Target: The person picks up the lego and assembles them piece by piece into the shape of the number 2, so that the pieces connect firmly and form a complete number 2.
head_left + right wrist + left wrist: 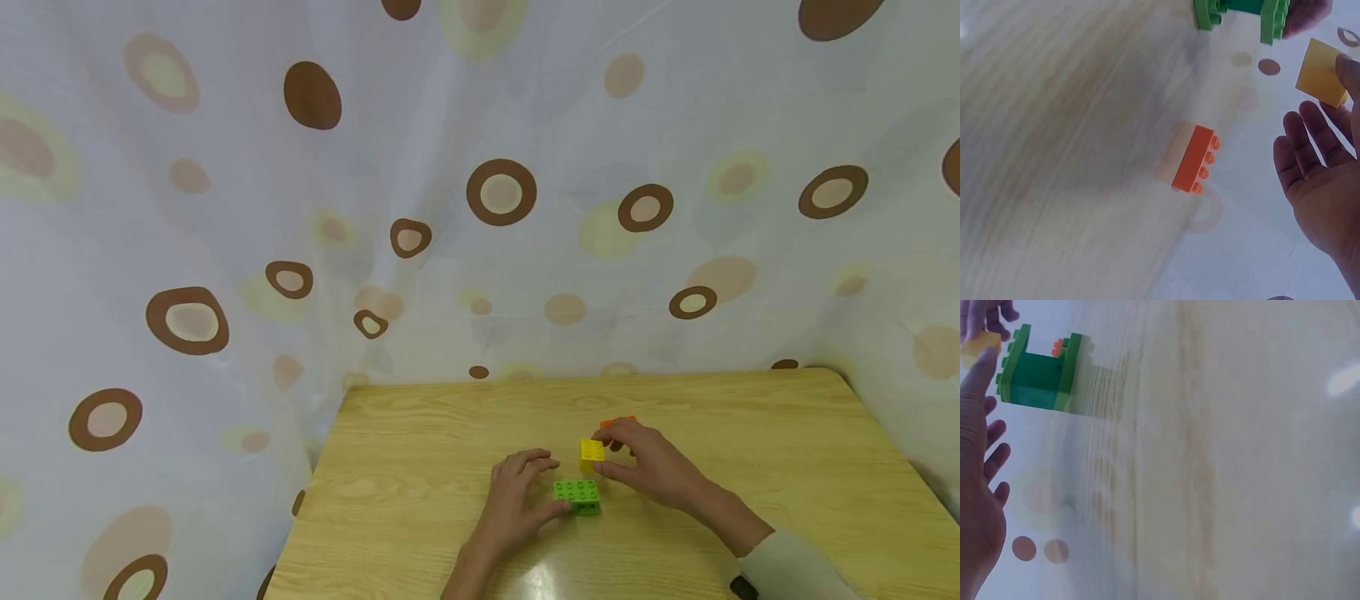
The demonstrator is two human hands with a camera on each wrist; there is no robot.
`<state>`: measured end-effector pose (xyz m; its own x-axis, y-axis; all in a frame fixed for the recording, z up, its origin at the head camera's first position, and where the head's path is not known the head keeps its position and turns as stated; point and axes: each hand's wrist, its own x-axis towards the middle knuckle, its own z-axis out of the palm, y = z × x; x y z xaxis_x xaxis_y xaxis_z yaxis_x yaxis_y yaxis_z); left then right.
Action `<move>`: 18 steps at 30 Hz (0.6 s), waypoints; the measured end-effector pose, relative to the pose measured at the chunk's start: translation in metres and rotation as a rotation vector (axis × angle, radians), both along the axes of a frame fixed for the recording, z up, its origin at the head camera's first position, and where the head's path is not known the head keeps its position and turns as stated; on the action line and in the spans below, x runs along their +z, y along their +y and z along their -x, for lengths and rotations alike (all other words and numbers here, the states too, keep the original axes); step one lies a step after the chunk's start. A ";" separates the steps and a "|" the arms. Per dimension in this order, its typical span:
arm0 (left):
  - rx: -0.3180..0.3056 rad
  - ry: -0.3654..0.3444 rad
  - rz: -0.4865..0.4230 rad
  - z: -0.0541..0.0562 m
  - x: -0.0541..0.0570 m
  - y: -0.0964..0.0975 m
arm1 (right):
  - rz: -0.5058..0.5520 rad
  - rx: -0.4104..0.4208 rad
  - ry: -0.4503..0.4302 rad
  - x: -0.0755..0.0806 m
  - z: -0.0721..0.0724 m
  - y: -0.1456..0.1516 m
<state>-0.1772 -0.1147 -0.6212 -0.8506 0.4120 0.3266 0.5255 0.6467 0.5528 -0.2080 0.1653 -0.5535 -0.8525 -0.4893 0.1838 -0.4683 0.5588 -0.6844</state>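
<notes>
Right hand: I pinched the yellow block.
Left hand: I had it spread beside the green structure.
Orange block: lay on the worktop.

No text, label, brand, number or sign can be read on the yellow block, the green blocks, the orange block, the wooden tabletop or the spotted cloth.

Behind the bare right hand is a pale sleeve, a small black piece at its edge.
</notes>
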 end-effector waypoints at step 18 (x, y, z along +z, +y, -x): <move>0.017 0.003 -0.096 -0.005 -0.014 0.009 | 0.031 0.049 0.084 -0.019 -0.028 -0.009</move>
